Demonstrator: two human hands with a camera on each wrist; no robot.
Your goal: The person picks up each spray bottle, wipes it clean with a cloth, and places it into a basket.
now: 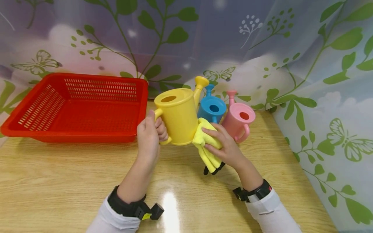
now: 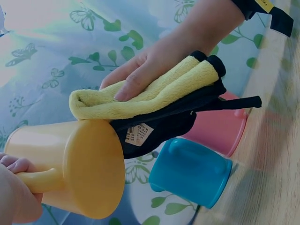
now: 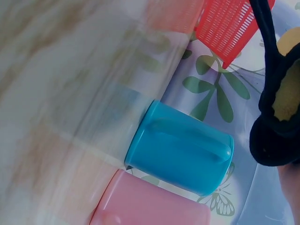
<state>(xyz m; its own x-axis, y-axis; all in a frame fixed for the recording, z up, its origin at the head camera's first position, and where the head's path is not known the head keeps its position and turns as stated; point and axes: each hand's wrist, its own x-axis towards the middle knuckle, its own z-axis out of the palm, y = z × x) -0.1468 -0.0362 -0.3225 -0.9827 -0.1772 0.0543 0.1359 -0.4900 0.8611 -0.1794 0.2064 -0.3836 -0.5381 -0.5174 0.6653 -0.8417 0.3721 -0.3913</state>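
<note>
My left hand (image 1: 150, 132) grips the handle of a yellow watering can (image 1: 182, 121), which is lifted off the table with its spout pointing away. In the left wrist view the can's round base (image 2: 96, 168) faces the camera. My right hand (image 1: 224, 145) holds a folded yellow cloth (image 1: 208, 142) with black edging against the can's lower right side. A white label (image 2: 139, 134) shows on the cloth's dark underside. Just behind the cloth stand a blue watering can (image 1: 212, 105) and a pink watering can (image 1: 239, 118), side by side.
A red plastic basket (image 1: 87, 139) with slotted walls stands at the left of the wooden table (image 1: 87, 181). A curtain (image 1: 180, 42) printed with leaves and butterflies hangs behind the table and along its right side.
</note>
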